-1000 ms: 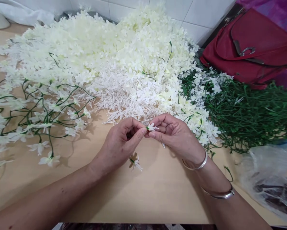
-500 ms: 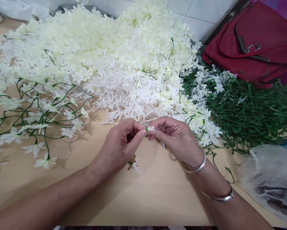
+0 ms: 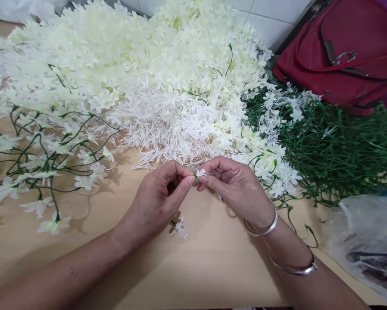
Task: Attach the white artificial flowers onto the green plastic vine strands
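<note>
Between my two hands is a small white artificial flower [image 3: 200, 173] with a bit of green at its base. The thumb and index finger of my left hand [image 3: 161, 198] pinch it at the green base. On its other side, my right hand [image 3: 237, 187] has thumb and fingertips closed at the white petals, with a thin white tip poking out. A second white flower [image 3: 180, 228] with a green base shows just below my left hand; whether it joins the held stem is hidden. White stamen pieces [image 3: 170, 137] lie heaped just beyond my fingers.
Behind spreads a large heap of cream-white petals [image 3: 116, 56]. Green-stemmed flower sprays [image 3: 48, 159] lie at left, and bare green stems [image 3: 348, 150] pile up at right. A red bag [image 3: 345, 56] and a clear plastic bag [image 3: 368, 241] stand on the table's right side.
The view has shifted slightly, so the flower sprays sit further left. Both hands keep their pinch on the small flower, with hardly any movement.
</note>
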The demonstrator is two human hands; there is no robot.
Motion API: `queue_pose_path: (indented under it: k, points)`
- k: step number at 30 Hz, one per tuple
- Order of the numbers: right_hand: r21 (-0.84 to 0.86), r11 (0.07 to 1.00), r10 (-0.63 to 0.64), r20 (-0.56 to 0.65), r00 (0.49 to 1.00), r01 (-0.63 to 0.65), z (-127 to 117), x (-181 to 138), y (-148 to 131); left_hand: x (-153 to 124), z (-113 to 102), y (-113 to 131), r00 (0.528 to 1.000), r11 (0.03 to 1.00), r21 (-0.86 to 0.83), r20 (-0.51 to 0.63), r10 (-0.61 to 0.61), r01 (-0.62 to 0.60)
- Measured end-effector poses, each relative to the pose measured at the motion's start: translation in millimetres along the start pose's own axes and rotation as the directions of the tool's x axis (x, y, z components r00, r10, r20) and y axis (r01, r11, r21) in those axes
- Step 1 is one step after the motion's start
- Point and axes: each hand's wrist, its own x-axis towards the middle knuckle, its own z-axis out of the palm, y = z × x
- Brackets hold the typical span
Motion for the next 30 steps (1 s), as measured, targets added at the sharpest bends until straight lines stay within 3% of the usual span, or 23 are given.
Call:
queue_pose_path:
  k: [12,16,19,21,22,24,27,30]
  points:
    - [-0.086,0.996,-0.003,0.051,0.999,0.008,-1,-2,-1,3,0,2,0.999,0.990,0.135,0.002,0.051,-0.050]
    - [-0.062,0.998,0.002,0.078,0.997,0.003,-2,1,-2,2,2,2,0.999,0.994,0.101,0.004,0.046,-0.046]
    - [-0.005,1.000,0.008,0.073,0.997,-0.008,-2,1,-3,5,-5,3,0.998,0.993,-0.113,0.044,-0.035,0.040]
    - [0.053,0.999,-0.010,0.061,0.998,0.007,-1,1,-3,10,-17,5,0.994,0.923,-0.368,0.049,-0.098,0.109]
    - [0.082,0.996,-0.025,0.058,0.998,0.020,-1,1,-2,13,-25,8,0.992,0.858,-0.499,0.020,-0.127,0.120]
    - [0.121,0.992,-0.053,0.051,0.997,0.047,-1,2,-1,18,-41,13,0.973,0.712,-0.702,-0.150,-0.176,0.020]
    - [0.110,0.992,-0.058,0.020,0.998,0.055,-1,3,0,22,-53,20,0.945,0.654,-0.754,-0.252,-0.208,-0.057]
    - [0.039,0.998,-0.043,-0.021,0.999,0.044,-1,3,0,23,-48,19,0.958,0.706,-0.706,-0.156,-0.240,0.062]
